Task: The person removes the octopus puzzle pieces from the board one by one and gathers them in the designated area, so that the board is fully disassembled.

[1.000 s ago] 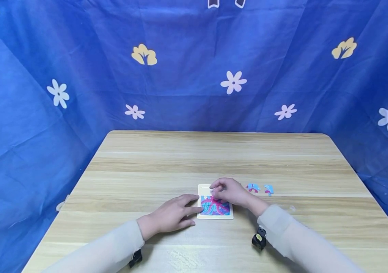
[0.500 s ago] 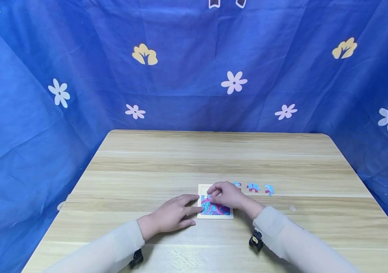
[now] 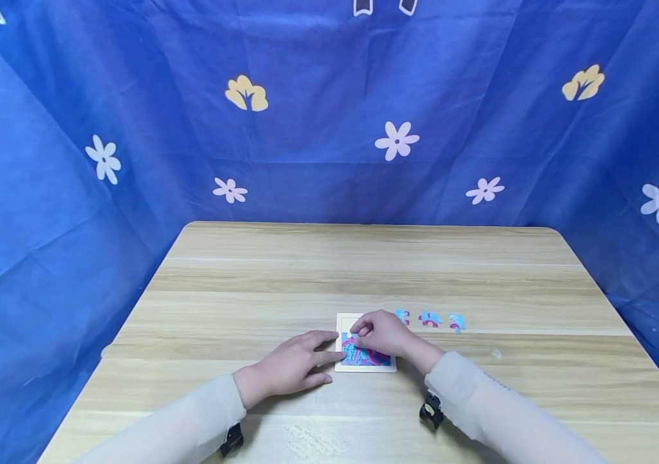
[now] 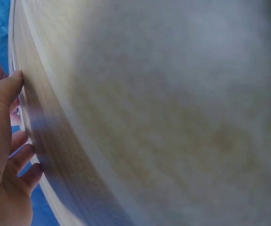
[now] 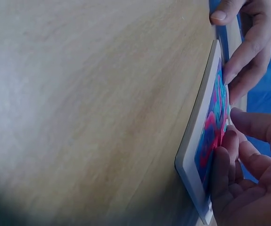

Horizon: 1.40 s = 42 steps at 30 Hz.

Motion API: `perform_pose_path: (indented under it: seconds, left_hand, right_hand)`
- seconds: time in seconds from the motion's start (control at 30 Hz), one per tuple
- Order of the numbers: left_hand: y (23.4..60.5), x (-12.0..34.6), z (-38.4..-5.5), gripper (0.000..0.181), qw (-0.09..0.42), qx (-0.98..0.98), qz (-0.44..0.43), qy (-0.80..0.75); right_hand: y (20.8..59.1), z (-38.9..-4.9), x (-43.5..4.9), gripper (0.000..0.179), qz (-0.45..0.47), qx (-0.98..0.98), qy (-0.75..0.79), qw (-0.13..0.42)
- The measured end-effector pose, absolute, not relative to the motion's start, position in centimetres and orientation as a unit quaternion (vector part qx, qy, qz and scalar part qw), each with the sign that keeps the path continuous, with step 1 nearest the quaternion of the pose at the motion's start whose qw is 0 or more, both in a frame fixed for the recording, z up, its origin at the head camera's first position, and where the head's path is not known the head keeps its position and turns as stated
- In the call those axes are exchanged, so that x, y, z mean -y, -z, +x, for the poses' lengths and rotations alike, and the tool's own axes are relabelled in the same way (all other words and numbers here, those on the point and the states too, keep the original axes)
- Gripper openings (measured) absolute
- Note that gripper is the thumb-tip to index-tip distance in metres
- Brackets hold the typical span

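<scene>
A jigsaw puzzle in a cream frame tray (image 3: 366,369) lies on the table, its lower part filled with pink, blue and purple pieces. The top strip shows bare backing. My left hand (image 3: 294,362) lies at the tray's left side with fingers spread, the index fingertip touching the puzzle. Over the puzzle's upper middle, my right hand (image 3: 388,332) has its fingers curled and pinches a puzzle piece, mostly hidden by the fingers. The right wrist view shows that hand (image 5: 248,165) low against the puzzle face (image 5: 213,125).
To the right of the tray lie three loose blue and pink pieces: one near the hand (image 3: 402,316), a middle one (image 3: 430,319) and a far one (image 3: 457,323). A blue flowered cloth (image 3: 329,161) hangs behind and beside the wooden table (image 3: 306,270).
My right hand has shifted slightly left and down over the puzzle, uncovering the nearest loose piece. The pink piece at its fingertips is now mostly out of sight. My left hand stays put.
</scene>
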<state>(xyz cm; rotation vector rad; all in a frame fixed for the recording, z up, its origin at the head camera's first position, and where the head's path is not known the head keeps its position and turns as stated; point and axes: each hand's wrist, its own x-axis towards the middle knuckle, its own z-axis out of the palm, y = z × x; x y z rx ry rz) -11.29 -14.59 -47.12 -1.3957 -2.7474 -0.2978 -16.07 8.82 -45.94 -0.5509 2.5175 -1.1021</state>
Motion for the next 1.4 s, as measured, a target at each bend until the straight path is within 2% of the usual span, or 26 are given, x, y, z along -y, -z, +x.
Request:
perform_pose_path:
  seconds: [0.77,1.4]
  left_hand:
    - [47.3,14.4,-11.0,0.047,0.023,0.887,-0.451,0.095]
    - [47.6,14.5,-10.9,0.048,0.033,0.887,-0.452,0.092]
  right_hand:
    - [46.1,-16.1,-9.1,0.007,-0.2,-0.867,0.423,0.169]
    - [45.9,-16.6,-10.5,0.009,-0.139,-0.831,0.506,0.185]
